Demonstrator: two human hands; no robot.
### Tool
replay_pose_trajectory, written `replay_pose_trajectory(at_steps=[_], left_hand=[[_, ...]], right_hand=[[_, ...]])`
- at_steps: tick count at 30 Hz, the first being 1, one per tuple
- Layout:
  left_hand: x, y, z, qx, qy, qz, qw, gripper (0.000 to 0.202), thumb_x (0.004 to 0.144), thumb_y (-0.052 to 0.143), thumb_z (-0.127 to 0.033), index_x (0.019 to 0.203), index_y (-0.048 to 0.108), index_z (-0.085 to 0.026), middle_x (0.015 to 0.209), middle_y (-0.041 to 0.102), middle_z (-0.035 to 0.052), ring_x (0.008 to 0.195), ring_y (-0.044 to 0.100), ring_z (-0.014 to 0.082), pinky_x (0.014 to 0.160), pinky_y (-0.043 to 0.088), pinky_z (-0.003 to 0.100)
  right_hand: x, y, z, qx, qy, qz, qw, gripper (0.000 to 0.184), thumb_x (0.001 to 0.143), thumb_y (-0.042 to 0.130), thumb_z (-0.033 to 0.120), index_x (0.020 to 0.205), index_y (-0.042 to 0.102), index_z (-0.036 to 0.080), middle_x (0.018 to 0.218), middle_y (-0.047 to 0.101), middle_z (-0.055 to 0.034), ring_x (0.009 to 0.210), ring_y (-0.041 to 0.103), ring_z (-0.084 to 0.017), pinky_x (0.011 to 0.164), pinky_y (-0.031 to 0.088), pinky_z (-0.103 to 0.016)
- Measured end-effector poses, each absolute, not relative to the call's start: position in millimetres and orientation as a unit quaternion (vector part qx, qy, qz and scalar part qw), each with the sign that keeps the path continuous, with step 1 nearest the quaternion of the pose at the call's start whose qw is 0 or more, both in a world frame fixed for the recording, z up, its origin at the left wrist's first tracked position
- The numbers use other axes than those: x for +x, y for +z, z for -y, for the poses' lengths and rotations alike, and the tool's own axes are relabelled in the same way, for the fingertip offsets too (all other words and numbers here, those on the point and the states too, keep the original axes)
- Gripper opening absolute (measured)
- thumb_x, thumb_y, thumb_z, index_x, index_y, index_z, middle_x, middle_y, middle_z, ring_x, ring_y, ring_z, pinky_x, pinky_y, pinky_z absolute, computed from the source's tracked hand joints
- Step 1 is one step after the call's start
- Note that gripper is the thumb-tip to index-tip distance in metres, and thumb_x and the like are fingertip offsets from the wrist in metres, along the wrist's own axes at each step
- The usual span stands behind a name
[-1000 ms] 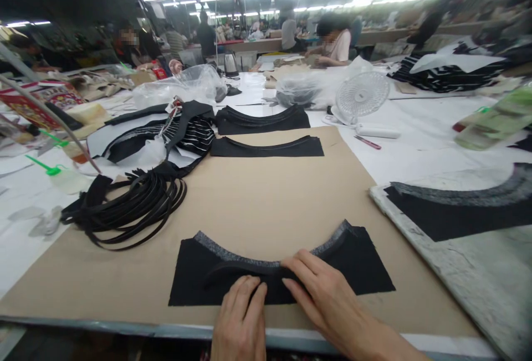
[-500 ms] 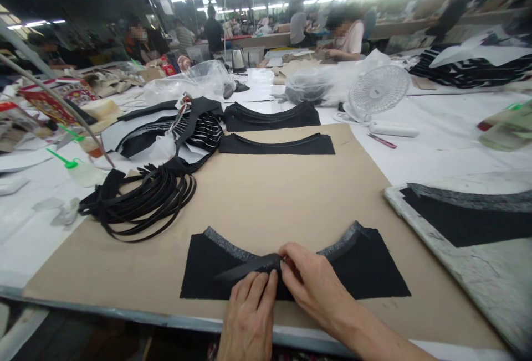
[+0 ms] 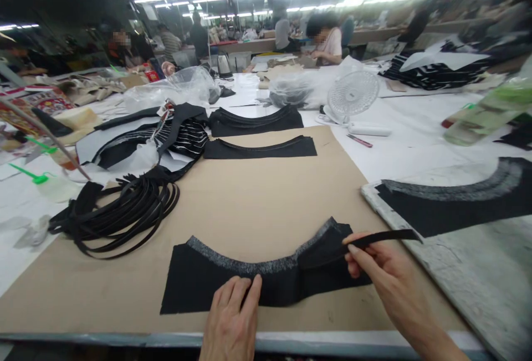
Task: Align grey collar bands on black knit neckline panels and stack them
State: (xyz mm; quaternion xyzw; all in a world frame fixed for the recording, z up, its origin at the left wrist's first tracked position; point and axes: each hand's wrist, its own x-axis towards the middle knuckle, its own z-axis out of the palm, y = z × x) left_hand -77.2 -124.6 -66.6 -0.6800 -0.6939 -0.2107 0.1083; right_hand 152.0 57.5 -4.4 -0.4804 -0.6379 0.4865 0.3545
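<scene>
A black curved fabric piece point(image 3: 187, 278) lies on brown paper in front of me, with a speckled grey band along its curved upper edge. My left hand point(image 3: 233, 308) rests on its lower middle, fingers stretched out and nothing gripped. Toward the right end, my right hand point(image 3: 374, 258) pinches a narrow black strip point(image 3: 390, 235) between thumb and fingers. One end of the strip sticks out to the right; the other side runs back over the fabric, where black on black hides its edge. The fabric is slightly buckled right of centre.
A bundle of black strips point(image 3: 124, 214) lies at left. Two stacks of black cut pieces, the nearer stack point(image 3: 261, 149) on the paper, sit behind. At right, a pale board point(image 3: 461, 278) bears another black piece point(image 3: 415, 214). A white fan point(image 3: 353, 95) and green-spouted bottle point(image 3: 54, 186) stand farther off.
My right hand has moved from the middle to the right, carrying the strip along. The speckled band at the centre is now uncovered. My left hand still presses on the fabric; the view has shifted.
</scene>
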Motion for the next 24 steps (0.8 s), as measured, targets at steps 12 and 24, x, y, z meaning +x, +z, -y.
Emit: replay_pose_trajectory(at_steps=[12, 24], left_hand=[[-85.3, -52.9, 117.2, -0.670, -0.238, 0.694, 0.114, 0.027, 0.090, 0.048, -0.020, 0.116, 0.058, -0.019, 0.104, 0.067, 0.0072, 0.101, 0.060, 0.0211, 0.084, 0.050, 0.033], [-107.5, -40.3, 121.2, -0.653, -0.223, 0.722, 0.048, 0.042, 0.092, 0.051, -0.023, 0.134, 0.048, -0.023, 0.118, 0.061, 0.0082, 0.108, 0.058, 0.0209, 0.089, 0.052, 0.034]], right_hand=[[104.8, 34.1, -31.4, -0.128, 0.348, 0.919, 0.129, 0.042, 0.080, 0.056, 0.010, 0.119, 0.054, 0.024, 0.111, 0.061, -0.0033, 0.104, 0.056, -0.017, 0.098, 0.043, -0.032], [119.7, -12.6, -36.1, -0.156, 0.155, 0.951, 0.216, 0.025, 0.089, 0.047, 0.009, 0.107, 0.061, 0.020, 0.108, 0.064, -0.0077, 0.103, 0.056, -0.021, 0.093, 0.042, -0.041]])
